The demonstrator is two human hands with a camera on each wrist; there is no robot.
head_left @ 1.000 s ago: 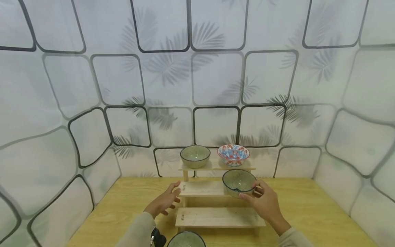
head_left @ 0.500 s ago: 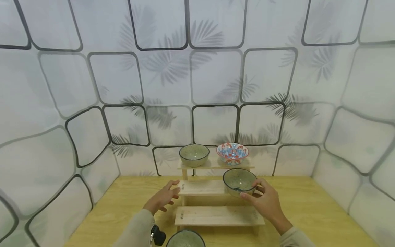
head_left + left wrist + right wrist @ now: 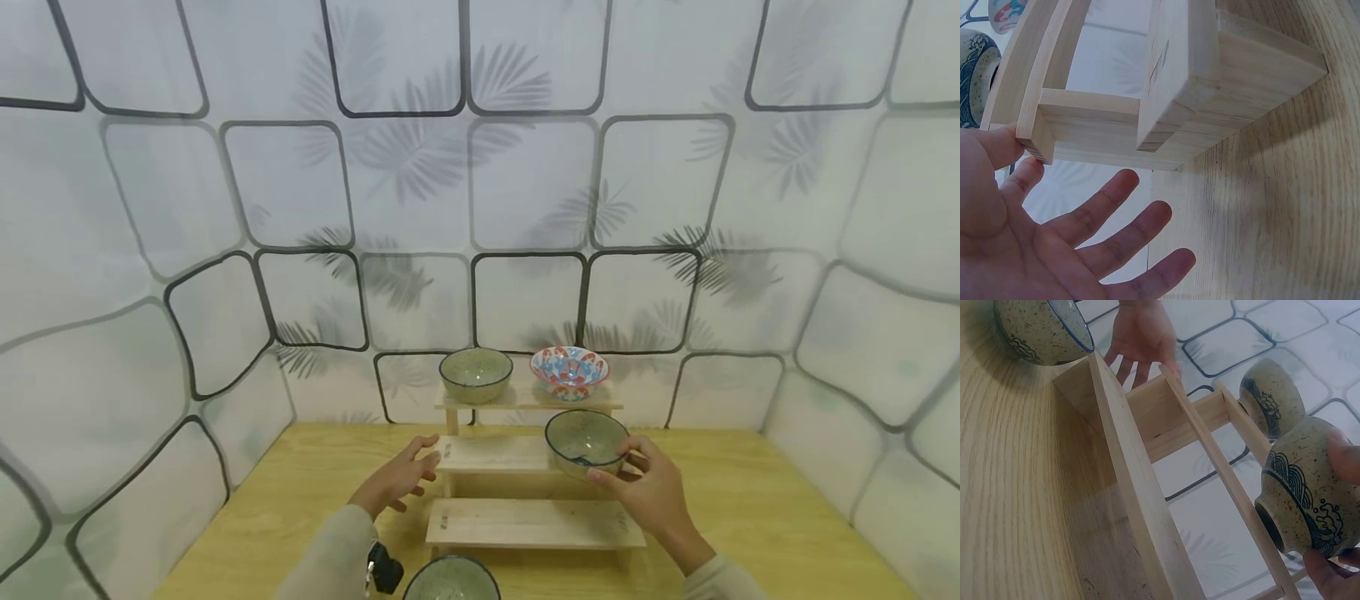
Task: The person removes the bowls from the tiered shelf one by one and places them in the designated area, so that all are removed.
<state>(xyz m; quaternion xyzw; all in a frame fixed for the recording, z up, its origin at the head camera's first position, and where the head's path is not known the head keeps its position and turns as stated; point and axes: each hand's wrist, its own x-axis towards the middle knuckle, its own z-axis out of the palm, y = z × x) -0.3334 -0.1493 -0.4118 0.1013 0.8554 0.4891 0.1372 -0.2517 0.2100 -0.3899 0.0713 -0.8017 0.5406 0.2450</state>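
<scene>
My right hand (image 3: 651, 492) grips a speckled green bowl (image 3: 585, 437) by its right side, thumb in front and fingers at the rim. The bowl is upright at the right end of the middle shelf of a three-step wooden rack (image 3: 525, 523). In the right wrist view the held bowl (image 3: 1310, 487) shows a dark wave pattern, its foot right at the board's edge. My left hand (image 3: 397, 479) is at the same shelf's left end. Seen from the left wrist, its thumb and index finger pinch the board's corner, and the other fingers (image 3: 1138, 240) spread loosely.
On the top shelf stand another green bowl (image 3: 476, 377) at left and a red, blue and white patterned bowl (image 3: 570, 372) at right. A third green bowl (image 3: 452, 578) sits on the wooden table (image 3: 750, 500) before the rack. Patterned cloth walls (image 3: 420, 308) surround the table.
The head view shifts slightly. Both hands keep nearly the same places, with the held bowl only a touch farther right.
</scene>
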